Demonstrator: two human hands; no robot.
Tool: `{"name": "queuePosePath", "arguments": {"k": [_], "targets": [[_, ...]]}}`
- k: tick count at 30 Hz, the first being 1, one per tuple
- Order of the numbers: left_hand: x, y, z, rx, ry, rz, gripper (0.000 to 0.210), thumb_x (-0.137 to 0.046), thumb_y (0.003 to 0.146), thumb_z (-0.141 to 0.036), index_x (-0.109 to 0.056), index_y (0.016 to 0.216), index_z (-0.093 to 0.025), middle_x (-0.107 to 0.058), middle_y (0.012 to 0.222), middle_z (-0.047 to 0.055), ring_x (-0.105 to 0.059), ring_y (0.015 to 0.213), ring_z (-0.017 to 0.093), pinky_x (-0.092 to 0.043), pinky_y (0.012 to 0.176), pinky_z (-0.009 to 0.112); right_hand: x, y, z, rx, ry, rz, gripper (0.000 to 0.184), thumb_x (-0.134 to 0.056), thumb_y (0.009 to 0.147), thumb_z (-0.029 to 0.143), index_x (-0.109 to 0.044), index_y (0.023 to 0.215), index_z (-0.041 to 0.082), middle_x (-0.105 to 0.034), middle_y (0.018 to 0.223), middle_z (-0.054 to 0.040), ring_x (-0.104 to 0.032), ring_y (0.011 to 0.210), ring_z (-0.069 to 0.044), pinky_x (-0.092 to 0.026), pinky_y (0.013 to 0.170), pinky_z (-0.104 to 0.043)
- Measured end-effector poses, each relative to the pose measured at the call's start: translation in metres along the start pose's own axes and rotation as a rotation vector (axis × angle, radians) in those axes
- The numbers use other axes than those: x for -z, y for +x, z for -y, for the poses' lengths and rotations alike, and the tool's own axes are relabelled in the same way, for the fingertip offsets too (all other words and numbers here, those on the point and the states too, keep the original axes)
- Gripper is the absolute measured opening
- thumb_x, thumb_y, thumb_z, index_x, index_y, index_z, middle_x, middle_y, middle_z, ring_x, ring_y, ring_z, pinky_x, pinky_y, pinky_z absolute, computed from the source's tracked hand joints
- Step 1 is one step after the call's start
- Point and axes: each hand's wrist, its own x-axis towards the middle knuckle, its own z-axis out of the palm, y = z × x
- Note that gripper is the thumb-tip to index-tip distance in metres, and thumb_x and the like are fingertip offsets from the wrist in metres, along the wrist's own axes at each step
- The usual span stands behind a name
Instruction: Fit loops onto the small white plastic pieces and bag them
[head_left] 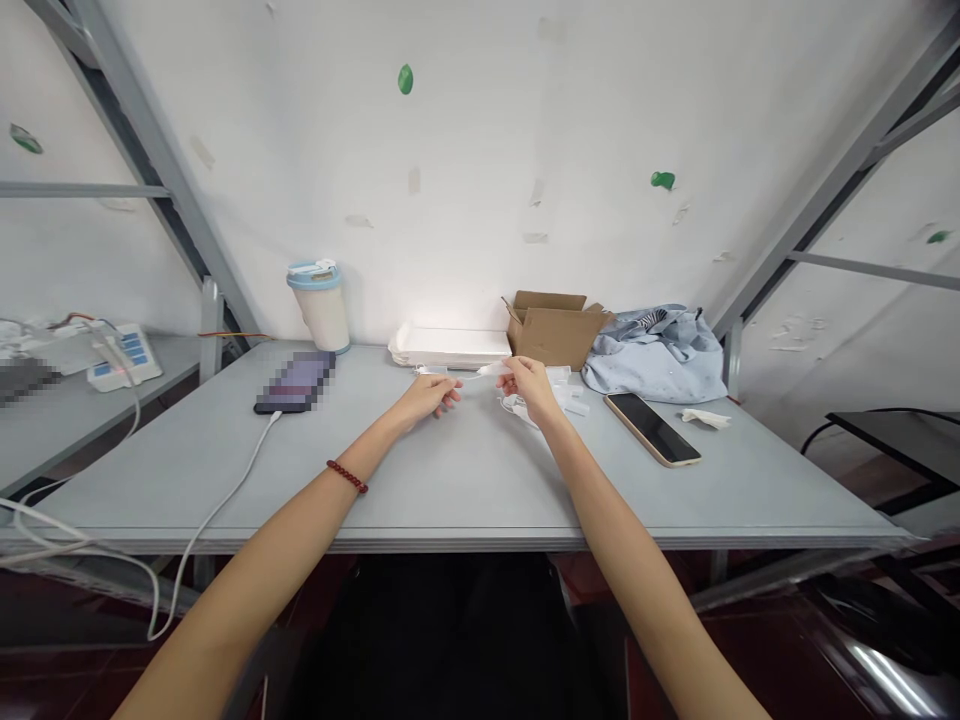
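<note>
White thin cable [472,378] spans above the flat light-grey desk [457,480] between the left hand [427,399], its fingers closed narrowly on it, and the right hand [529,386], its fingers pinching the cable's white end piece [491,369], near an open brown cardboard box [559,336].

On my feed I record what appears a plain workroom, evidenced by the grey flat-topped bench [465,480], grey metal uprights [154,130] and white patch-marked wall [480,130].
</note>
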Motion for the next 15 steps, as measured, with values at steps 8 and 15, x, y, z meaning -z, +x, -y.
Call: {"name": "queuePosePath", "arguments": {"k": [8,15], "targets": [[0.0025,-0.0021,-0.0033,0.059,-0.17,-0.006,0.035,-0.061,0.077,-0.047,-0.067,0.083,-0.012,-0.065,0.08,0.008,-0.056,0.062,0.012,-0.038,0.048,0.022,-0.0022,-0.0049,0.0042,0.005,0.02,0.04,0.012,-0.054,0.074,0.027,-0.052,0.068,0.017,-0.057,0.051,-0.0002,-0.046,0.045,-0.008,-0.039,0.046,-0.02],[0.0031,-0.0043,-0.0027,-0.046,-0.124,0.045,0.032,-0.069,0.071,-0.043,-0.067,0.077,-0.012,-0.063,0.077,0.007,-0.053,0.061,0.011,-0.039,0.048,0.022,-0.004,-0.0046,0.0018,0.023,0.012,0.083,0.013,-0.055,0.075,0.028,-0.056,0.069,0.016,-0.058,0.052,0.0001,-0.046,0.045,-0.008,-0.038,0.046,-0.019]]}}
